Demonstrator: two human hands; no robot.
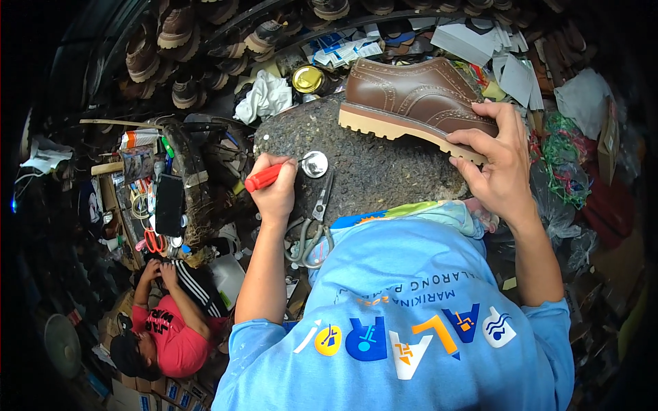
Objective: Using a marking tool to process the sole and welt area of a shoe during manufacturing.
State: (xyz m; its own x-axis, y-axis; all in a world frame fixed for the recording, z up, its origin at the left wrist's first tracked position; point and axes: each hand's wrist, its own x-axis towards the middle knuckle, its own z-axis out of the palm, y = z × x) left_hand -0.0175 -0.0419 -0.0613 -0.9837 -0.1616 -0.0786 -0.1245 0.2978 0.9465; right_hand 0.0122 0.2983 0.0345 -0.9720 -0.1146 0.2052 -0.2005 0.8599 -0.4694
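My left hand (275, 192) is closed round a red-handled tool (264, 178). Its thin tip reaches the edge of a small round metal tin (314, 164) with something pale and shiny inside; what kind of tool it is I cannot tell. A brown leather brogue shoe (401, 89) lies tilted on its side, its ridged tan sole turned toward me. My right hand (499, 147) grips the shoe at the toe, thumb on the sole and fingers over the upper. Under both is a dark, rough work block (384, 175). Grey-handled shears (321, 205) rest at its near left edge.
Beyond the block stand a gold-lidded can (308, 79) and crumpled white paper (266, 96). At left, a cluttered tray holds a black phone (168, 205) and orange scissors (155, 240). Another person in a red shirt (179, 335) sits lower left. Shoes (176, 27) line the back.
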